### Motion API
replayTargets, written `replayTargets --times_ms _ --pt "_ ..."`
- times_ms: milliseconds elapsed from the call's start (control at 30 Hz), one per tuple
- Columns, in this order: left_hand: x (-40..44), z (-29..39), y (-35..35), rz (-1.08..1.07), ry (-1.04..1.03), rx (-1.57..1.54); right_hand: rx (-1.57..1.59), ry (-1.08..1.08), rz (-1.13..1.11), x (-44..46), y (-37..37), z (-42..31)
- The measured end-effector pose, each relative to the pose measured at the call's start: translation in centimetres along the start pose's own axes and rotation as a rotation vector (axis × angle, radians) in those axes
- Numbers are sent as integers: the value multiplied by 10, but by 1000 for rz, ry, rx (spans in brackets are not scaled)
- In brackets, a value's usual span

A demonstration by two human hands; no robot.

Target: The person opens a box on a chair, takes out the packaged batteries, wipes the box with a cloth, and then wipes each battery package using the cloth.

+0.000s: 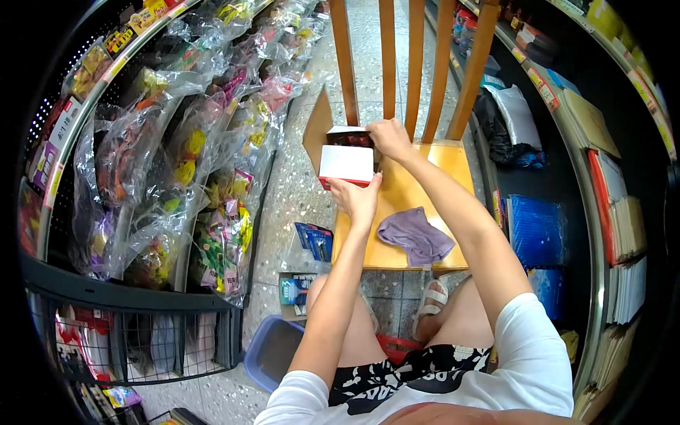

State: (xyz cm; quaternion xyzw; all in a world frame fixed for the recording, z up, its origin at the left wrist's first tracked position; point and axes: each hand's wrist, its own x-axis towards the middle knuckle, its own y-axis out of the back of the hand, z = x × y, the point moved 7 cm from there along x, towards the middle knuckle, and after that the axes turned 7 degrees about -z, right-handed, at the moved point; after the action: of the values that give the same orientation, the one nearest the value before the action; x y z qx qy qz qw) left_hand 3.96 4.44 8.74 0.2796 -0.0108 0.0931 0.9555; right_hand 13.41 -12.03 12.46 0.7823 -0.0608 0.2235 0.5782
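A small white and red box (347, 163) stands at the left edge of a wooden chair seat (397, 244). My left hand (355, 200) holds this box from its near side, the thumb at its right corner. My right hand (389, 137) is at the far right corner, its fingers closed beside a dark packaged item (348, 139) behind the white face; what they grip is hidden. An open brown cardboard flap (317, 131) rises to the left. A crumpled purple cloth (415, 236) lies on the seat nearer me.
Shelves with plastic-wrapped goods (188, 156) line the left; shelves with blue packs (535, 230) and envelopes (627, 227) line the right. The chair's slatted back (387, 64) rises beyond my hands. Blue packages (315, 241), a small box (294, 292) and a blue bin (273, 350) stand at left.
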Motion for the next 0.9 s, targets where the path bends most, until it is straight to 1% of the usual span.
replayTargets --times_ms 33,67,100,133,167,200,233,267,300,367,433,467,533,567,600,633,700,733,767,800,833,867,900 --pt "3 -1 1 19 -31 8 -38 8 56 -4 11 -3" --pt "1 0 4 33 -57 18 -59 1 32 -9 13 -4" --pt "5 -2 5 -36 -56 -86 -89 -6 8 -15 17 -4" --pt "8 -1 7 -43 -87 -74 -121 -15 -14 -21 22 -4" --pt "10 -1 6 -50 -120 -64 -111 -34 11 -29 36 -8" --pt "13 -4 4 -57 -154 -54 -93 -91 4 -37 42 -5" --pt "17 -5 3 -70 -239 -63 -75 -148 -2 -46 48 -2" --pt "20 -7 2 -111 -191 -17 -56 -209 -6 -55 55 0" --pt "24 -9 0 -148 -194 -35 -52 -297 -61 -64 63 2" --pt "35 -14 -6 -255 -183 -31 103 -451 -52 -83 72 14" --pt "41 -14 -5 -308 -248 -90 205 -572 -55 -101 66 37" --pt "43 -15 -5 -333 -276 -118 372 -636 -26 -111 56 54" --pt "35 0 12 -382 -264 -209 714 -756 34 -131 37 77" --pt "30 3 21 -379 -241 -271 980 -806 73 -137 30 77" --pt "30 3 25 -376 -219 -332 1061 -880 63 -143 27 78" --pt "43 -25 17 -141 -318 -164 1144 -953 52 -149 23 79" --pt "43 -25 23 -300 -230 -439 1328 -1077 -7 -158 6 83" --pt "39 -23 29 -377 -181 -576 1346 -1098 -23 -163 -2 88" --pt "32 -18 42 -381 -106 -561 1363 -1120 -39 -168 -7 89" --pt "47 -48 35 -372 20 -569 1378 -1141 -55 -170 -11 91" --pt "50 -59 38 -343 105 -611 1307 -1117 -67 -172 -12 93" --pt "50 -68 40 -313 191 -653 1223 -1100 3 -173 -5 91" --pt "60 -84 41 -170 123 -660 1137 -1080 71 -172 4 85"
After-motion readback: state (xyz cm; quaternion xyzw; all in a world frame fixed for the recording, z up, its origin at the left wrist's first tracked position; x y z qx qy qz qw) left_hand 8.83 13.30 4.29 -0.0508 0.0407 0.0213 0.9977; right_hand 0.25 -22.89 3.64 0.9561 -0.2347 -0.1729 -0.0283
